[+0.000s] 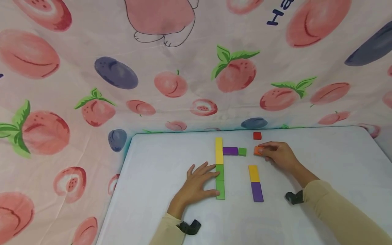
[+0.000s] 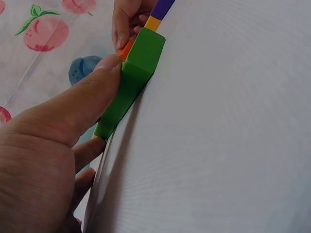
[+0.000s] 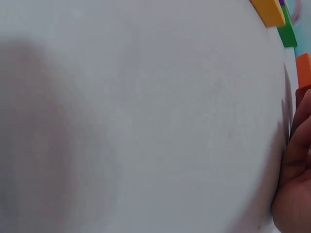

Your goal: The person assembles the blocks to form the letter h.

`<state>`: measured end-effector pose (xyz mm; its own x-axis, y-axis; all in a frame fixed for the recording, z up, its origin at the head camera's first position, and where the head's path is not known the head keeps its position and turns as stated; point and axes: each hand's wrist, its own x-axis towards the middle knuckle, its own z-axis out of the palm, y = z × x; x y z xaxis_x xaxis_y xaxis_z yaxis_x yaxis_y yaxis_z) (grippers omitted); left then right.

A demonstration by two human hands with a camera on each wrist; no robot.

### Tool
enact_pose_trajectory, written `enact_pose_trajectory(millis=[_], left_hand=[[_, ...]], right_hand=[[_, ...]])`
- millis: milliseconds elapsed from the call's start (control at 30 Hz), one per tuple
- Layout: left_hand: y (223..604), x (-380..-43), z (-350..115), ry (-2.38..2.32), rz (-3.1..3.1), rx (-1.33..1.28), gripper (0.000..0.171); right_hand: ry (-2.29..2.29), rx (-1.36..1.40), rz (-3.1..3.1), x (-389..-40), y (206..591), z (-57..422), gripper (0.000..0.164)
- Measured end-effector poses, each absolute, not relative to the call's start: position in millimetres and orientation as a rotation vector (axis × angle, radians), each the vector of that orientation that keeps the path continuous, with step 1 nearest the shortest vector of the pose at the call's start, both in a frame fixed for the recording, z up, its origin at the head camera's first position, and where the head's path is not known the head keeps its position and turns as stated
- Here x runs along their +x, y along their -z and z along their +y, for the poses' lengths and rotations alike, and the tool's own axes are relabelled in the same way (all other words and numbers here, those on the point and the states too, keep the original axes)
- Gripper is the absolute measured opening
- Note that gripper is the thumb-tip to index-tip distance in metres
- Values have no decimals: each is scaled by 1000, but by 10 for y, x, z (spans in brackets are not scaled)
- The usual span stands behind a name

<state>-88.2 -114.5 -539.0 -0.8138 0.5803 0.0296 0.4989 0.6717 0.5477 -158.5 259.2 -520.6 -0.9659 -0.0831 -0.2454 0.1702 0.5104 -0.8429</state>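
Note:
My right hand (image 1: 281,155) pinches an orange block (image 1: 258,150) between thumb and fingertips, just right of a small green block (image 1: 242,152). In the right wrist view that orange block (image 3: 304,71) pokes out past the fingers. My left hand (image 1: 197,183) lies left of a column of blocks, its spread fingers touching the two green blocks (image 1: 220,189) at the near end. The left wrist view has the thumb (image 2: 90,94) against the nearest green block (image 2: 141,53). Yellow blocks (image 1: 218,150) continue the column, and a purple block (image 1: 230,151) joins its right side.
A yellow-orange block (image 1: 254,173) and a purple block (image 1: 257,192) form a short line to the right of the column. Behind the orange block sits a red block (image 1: 257,136). The white table (image 1: 147,160) meets a fruit-patterned cloth (image 1: 177,115) at its back edge.

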Motion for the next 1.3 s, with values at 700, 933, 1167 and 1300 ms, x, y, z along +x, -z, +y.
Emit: enact_pose_trajectory(millis=[700,933,1167,1300], left_hand=[[5411,-886,-1145,-831,2725,884,69],[5408,-888,-1155,-834,2723,879,68],[5427,-899,-1157,-835,2723,877,68],[5440,-897,-1157,-840,2722,875,68]], right_hand=[[1208,105,2525,-1616,5212,2376,50],[1133,-6,2538,-1629,5214,2431,46],[1162,-5,2550,-1627,5214,2430,44],[1168,-4,2546,-1620,5224,2437,44]])
